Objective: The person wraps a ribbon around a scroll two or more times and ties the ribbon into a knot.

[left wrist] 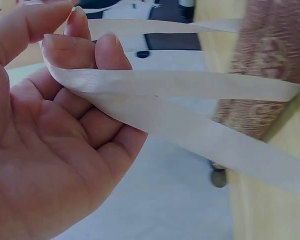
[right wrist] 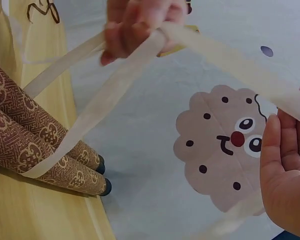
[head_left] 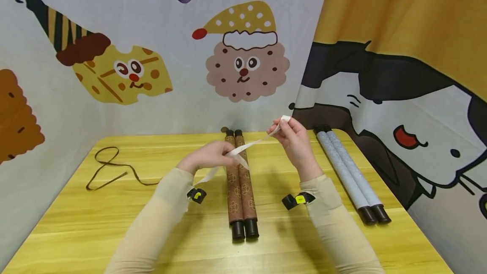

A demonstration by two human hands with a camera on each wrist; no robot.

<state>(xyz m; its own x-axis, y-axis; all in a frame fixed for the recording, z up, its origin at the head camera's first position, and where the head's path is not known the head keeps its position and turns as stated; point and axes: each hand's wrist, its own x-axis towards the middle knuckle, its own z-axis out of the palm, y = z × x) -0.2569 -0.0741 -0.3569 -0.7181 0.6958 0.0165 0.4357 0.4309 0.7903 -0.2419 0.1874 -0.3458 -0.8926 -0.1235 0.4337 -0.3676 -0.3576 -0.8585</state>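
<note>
A pair of brown patterned scroll rolls [head_left: 236,198] with dark end knobs lies side by side on the table. A white ribbon [right wrist: 102,97] passes around both rolls and rises to my hands. Over the rolls, my left hand [head_left: 209,155] pinches the ribbon where its strands meet; in the left wrist view the ribbon [left wrist: 180,85] bends around the fingers. Farther right and higher, my right hand [head_left: 294,141] pinches another length of the ribbon between thumb and fingers. The stretch between the two hands runs nearly straight, slanting up to the right.
Two pale grey-blue scroll rolls [head_left: 348,168] with dark knobs lie along the table's right side. A thin brown cord [head_left: 127,166] is loosely looped at the left. Behind the wooden table [head_left: 76,223] hangs a cartoon-printed cloth [head_left: 163,24].
</note>
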